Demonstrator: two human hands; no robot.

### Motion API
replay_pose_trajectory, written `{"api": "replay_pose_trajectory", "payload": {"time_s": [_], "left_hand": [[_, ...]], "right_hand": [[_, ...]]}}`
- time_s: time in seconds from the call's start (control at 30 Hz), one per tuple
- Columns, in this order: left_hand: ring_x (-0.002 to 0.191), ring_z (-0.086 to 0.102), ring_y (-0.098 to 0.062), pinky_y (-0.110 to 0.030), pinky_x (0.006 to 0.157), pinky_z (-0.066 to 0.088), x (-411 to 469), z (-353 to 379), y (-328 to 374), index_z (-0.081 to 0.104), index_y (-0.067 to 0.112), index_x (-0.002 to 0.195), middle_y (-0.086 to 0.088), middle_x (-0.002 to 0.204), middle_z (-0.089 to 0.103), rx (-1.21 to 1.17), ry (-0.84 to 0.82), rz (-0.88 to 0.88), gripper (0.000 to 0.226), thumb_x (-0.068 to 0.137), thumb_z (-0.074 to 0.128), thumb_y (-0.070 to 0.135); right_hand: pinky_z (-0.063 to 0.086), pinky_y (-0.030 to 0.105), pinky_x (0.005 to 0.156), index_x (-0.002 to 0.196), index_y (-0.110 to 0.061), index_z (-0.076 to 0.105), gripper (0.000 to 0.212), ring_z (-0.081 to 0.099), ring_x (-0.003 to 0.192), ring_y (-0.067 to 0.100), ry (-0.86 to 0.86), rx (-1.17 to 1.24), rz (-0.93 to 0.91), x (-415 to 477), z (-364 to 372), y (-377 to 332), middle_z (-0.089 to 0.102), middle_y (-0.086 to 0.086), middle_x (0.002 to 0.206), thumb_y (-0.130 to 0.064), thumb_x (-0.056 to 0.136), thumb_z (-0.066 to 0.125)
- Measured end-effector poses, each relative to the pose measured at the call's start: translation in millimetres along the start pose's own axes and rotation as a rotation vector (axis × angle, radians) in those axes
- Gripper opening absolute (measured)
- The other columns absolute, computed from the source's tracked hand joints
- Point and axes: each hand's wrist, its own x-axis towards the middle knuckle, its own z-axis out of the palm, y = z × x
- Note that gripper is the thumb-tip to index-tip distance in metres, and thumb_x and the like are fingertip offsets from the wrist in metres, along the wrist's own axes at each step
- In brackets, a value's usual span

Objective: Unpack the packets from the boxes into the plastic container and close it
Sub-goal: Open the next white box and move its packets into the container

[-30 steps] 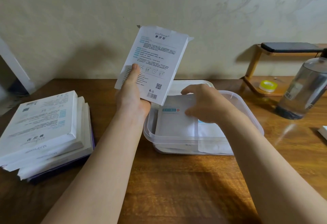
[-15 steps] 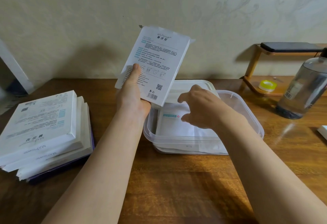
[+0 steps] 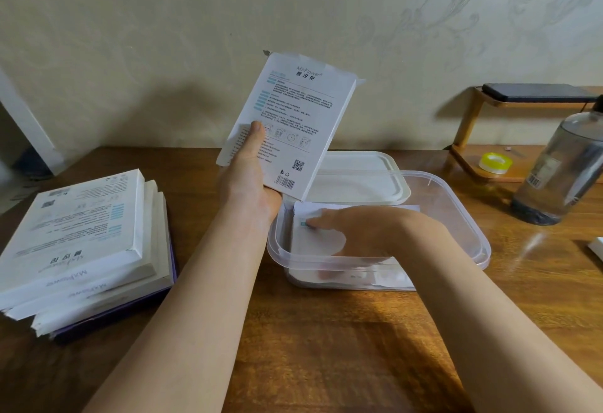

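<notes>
Fingers (image 3: 318, 221) of the right hand (image 3: 362, 233) spread flat, palm down, pressing the white packets (image 3: 321, 241) inside the clear plastic container (image 3: 470, 226); nothing pinched or gripped. Compared with a moment earlier: lower in the tub and flatter, the packets now lying level near the floor instead of propped under curled fingertips. Likely meaning: this batch delivered and being settled, not yet released. Left hand (image 3: 249, 181) closed around the lower edge of a white printed box (image 3: 290, 125), thumb across its face, held upright and tilted above the container's left rear corner, unchanged in pose; top flap apparently open, contents not visible, so emptied or not cannot be told. White lid (image 3: 359, 177) lying just behind the container, unfitted: closing step not begun. Further outward, a stack of similar boxes (image 3: 78, 243) at the left of the wooden table (image 3: 326, 347), probably awaiting unpacking; at right, a clear bottle (image 3: 561, 171), a roll of tape (image 3: 496, 162) on a small wooden shelf (image 3: 470, 122).
</notes>
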Motion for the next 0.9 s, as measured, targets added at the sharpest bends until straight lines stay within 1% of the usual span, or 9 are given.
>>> {"api": "replay_pose_trajectory", "payload": {"time_s": [0.4,0.53,0.6,0.63,0.7,0.73,0.8,0.83,0.9], "left_hand": [[0.095,0.077,-0.028,-0.049,0.08,0.064,-6,2,1,0.068,0.016,0.114,-0.006,0.104,0.08,0.029,-0.004,0.007,0.027,0.091,0.075,0.028],[0.097,0.077,-0.028,-0.05,0.081,0.063,-8,4,2,0.068,0.016,0.115,-0.006,0.105,0.08,0.04,0.012,0.016,0.027,0.091,0.075,0.027],[0.097,0.077,-0.027,-0.049,0.08,0.064,-10,4,4,0.068,0.015,0.118,-0.006,0.106,0.079,0.042,0.01,0.013,0.029,0.092,0.075,0.027],[0.097,0.077,-0.027,-0.048,0.08,0.064,-11,3,4,0.068,0.015,0.118,-0.006,0.106,0.079,0.044,0.006,0.01,0.029,0.092,0.074,0.026],[0.095,0.077,-0.027,-0.047,0.078,0.063,-11,3,7,0.069,0.016,0.115,-0.006,0.105,0.08,0.065,-0.012,0.018,0.025,0.092,0.074,0.025],[0.092,0.078,-0.026,-0.046,0.076,0.063,-12,4,8,0.069,0.016,0.112,-0.006,0.103,0.08,0.088,-0.016,0.031,0.022,0.092,0.075,0.024],[0.083,0.079,-0.025,-0.043,0.069,0.063,-13,6,11,0.071,0.017,0.106,-0.006,0.097,0.08,0.138,-0.017,0.069,0.018,0.089,0.077,0.02],[0.081,0.079,-0.024,-0.041,0.065,0.063,-13,7,12,0.072,0.016,0.105,-0.007,0.095,0.08,0.158,-0.032,0.085,0.019,0.087,0.078,0.017],[0.083,0.078,-0.025,-0.039,0.065,0.062,-16,10,15,0.072,0.013,0.106,-0.009,0.096,0.08,0.195,-0.101,0.105,0.024,0.083,0.079,0.013]], "right_hand": [[0.025,0.043,0.117,0.157,-0.041,0.01,0.095,0.025,0.148,0.023,-0.065,-0.04,0.017,6,2,-3,0.017,-0.011,0.164,-0.06,0.085,0.068],[0.026,0.038,0.115,0.157,-0.036,0.019,0.09,0.03,0.145,0.021,-0.007,-0.015,0.006,2,1,-4,0.025,-0.009,0.162,-0.057,0.085,0.07],[0.03,0.037,0.114,0.154,-0.031,0.032,0.081,0.037,0.142,0.019,0.104,0.037,0.04,-7,-6,-1,0.035,-0.008,0.158,-0.057,0.086,0.068],[0.037,0.037,0.112,0.147,-0.029,0.044,0.071,0.045,0.136,0.019,0.194,0.096,0.066,-14,-12,1,0.045,-0.006,0.152,-0.055,0.086,0.068],[0.053,0.036,0.095,0.116,-0.022,0.069,0.035,0.065,0.106,0.016,0.464,0.243,0.079,-30,-30,9,0.07,-0.002,0.118,-0.043,0.088,0.071],[0.057,0.037,0.084,0.098,-0.019,0.073,0.018,0.069,0.091,0.017,0.625,0.333,0.066,-39,-38,12,0.074,-0.002,0.096,-0.033,0.089,0.07],[0.058,0.038,0.07,0.079,-0.016,0.072,0.011,0.069,0.074,0.02,0.965,0.535,0.017,-58,-55,16,0.072,-0.001,0.072,-0.019,0.087,0.066],[0.058,0.036,0.068,0.079,-0.016,0.071,0.01,0.068,0.072,0.02,1.099,0.631,-0.004,-67,-61,17,0.071,-0.002,0.07,-0.016,0.087,0.064],[0.056,0.025,0.07,0.089,-0.021,0.071,0.011,0.068,0.075,0.01,1.223,0.729,-0.02,-77,-68,16,0.072,-0.007,0.079,-0.013,0.087,0.063]]}}
